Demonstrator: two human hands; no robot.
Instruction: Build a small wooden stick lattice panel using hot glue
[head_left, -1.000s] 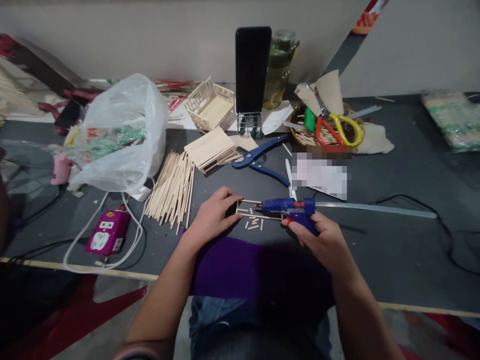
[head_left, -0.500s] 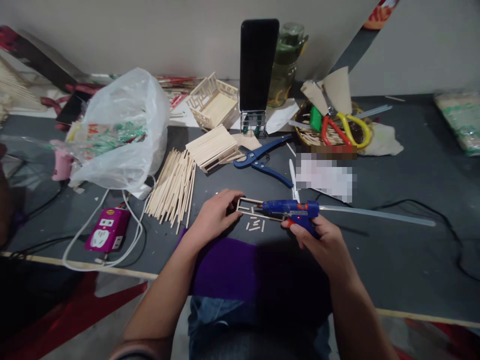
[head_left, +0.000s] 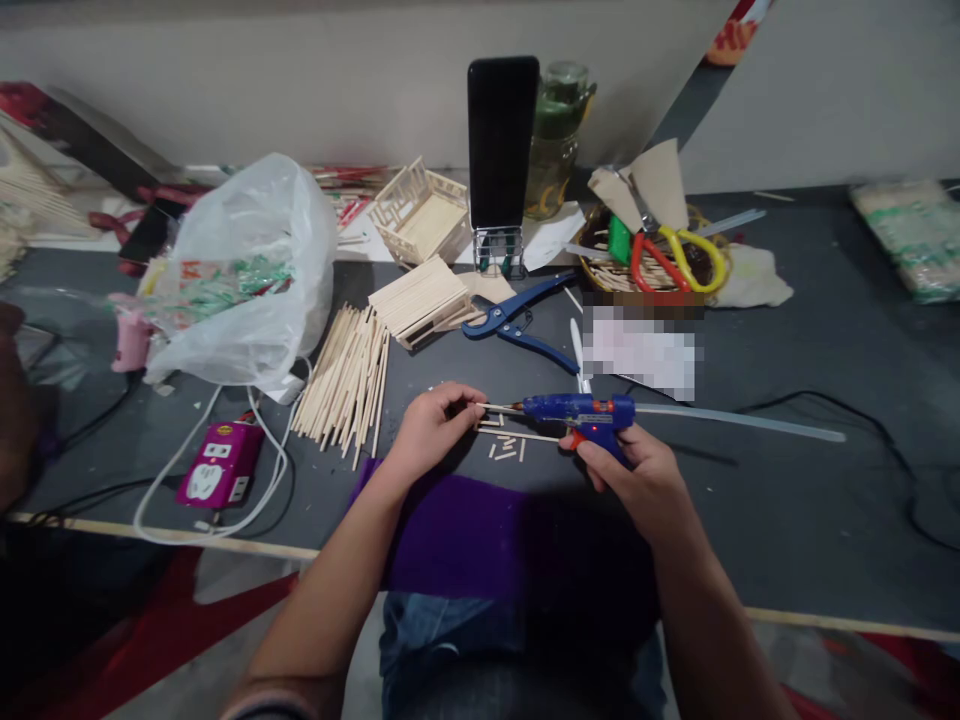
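Pinching a thin wooden stick in the left grip. Holding a blue glue gun in the right grip, nozzle pointing to 9 o'clock, right at that stick's end.

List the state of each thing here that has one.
left hand, pinching the stick frame by its end
right hand, closed around the glue gun
glue gun, red light on, nozzle at the frame
phone, upright in stand, screen dark
blue cutter, lying flat, handles spread
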